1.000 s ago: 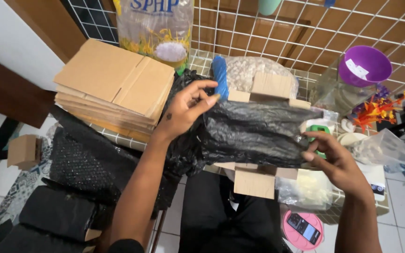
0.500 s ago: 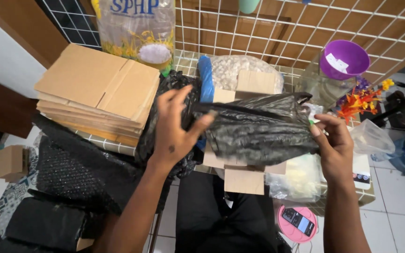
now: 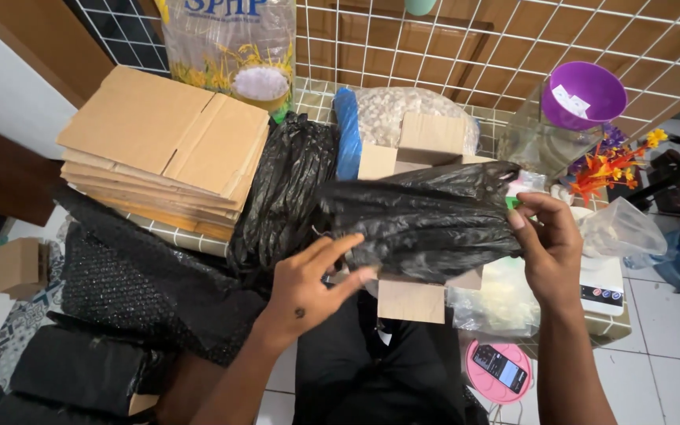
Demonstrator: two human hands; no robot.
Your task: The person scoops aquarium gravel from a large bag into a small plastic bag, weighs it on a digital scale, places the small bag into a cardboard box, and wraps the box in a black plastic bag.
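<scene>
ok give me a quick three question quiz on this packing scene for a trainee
1. True or false: both hands are on the crumpled black plastic bag.
2. What lies left of the bag on the tiled table: (a) stack of flat brown cardboard boxes, (b) a red bucket, (c) a laptop?
3. Fill in: the round purple plastic bowl sits to the person's ____.

Key: 1 true, the left hand takes the bag's lower edge in its grip and the right hand its right end. 2 (a). 3 right.
</scene>
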